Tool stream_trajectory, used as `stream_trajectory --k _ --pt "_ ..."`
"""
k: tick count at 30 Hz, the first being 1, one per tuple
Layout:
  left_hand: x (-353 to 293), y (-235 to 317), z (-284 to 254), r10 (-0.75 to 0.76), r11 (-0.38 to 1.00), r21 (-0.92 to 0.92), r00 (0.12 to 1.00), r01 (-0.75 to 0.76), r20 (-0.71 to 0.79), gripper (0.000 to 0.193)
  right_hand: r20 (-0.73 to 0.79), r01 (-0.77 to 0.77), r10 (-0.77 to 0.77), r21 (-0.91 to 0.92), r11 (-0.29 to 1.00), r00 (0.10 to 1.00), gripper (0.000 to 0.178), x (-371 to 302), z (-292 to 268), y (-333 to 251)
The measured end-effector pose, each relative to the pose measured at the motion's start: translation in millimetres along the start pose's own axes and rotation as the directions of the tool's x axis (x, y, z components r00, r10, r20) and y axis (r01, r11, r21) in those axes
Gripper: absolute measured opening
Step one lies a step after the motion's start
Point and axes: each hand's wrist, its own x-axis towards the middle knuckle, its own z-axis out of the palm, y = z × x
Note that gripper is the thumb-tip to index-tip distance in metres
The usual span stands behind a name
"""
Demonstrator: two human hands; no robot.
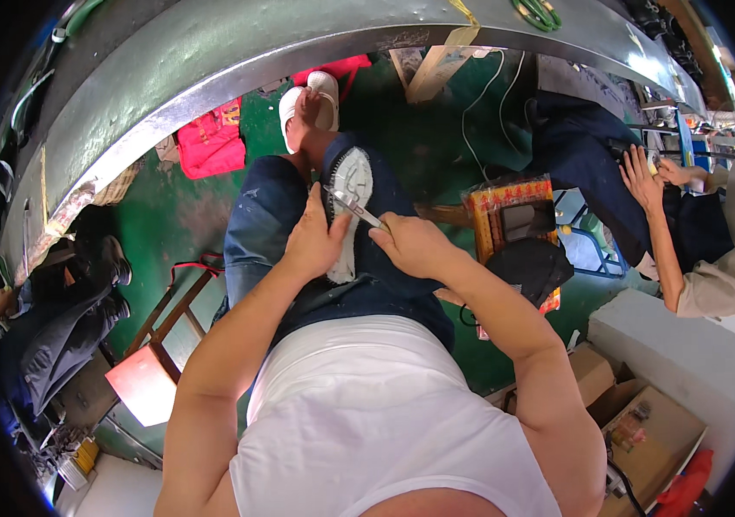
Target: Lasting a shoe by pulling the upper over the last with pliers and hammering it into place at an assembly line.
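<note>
A shoe (pixel 352 172) lies bottom up across my dark trousers, its underside whitish and its edge dark and stitched or pleated. My left hand (pixel 312 239) grips it along the left side, fingers tucked under and thumb against the edge. In my right hand (pixel 415 246) is a narrow silver hand tool (pixel 366 214), perhaps a knife; its exact kind is not clear. Its tip rests on or just above the middle of the underside, close to my left thumb. My right fingers are wrapped around its near end.
Ahead curves a grey metal bench (pixel 212 73). A red bag (pixel 212 142) lies on the green floor, left of my white shoes (pixel 320 90). On the right, a black cap (pixel 527 267) rests on a stool (pixel 488 207); beyond it a co-worker (pixel 669 215) sits. Cardboard boxes (pixel 652 431) stand behind.
</note>
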Motion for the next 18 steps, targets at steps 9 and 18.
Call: stream_trajectory --k 9,18 --pt "-14.0 -16.7 -21.2 0.183 0.78 -0.621 0.923 0.073 0.338 0.107 0.113 -0.064 0.078 -0.128 0.99 0.991 0.044 -13.7 1.9 -1.9" --pt "-19.9 -35.1 -6.5 0.213 0.861 -0.502 0.953 -0.079 0.216 0.106 0.205 -0.059 0.086 -0.134 0.989 0.975 0.038 -33.4 11.9 -14.1"
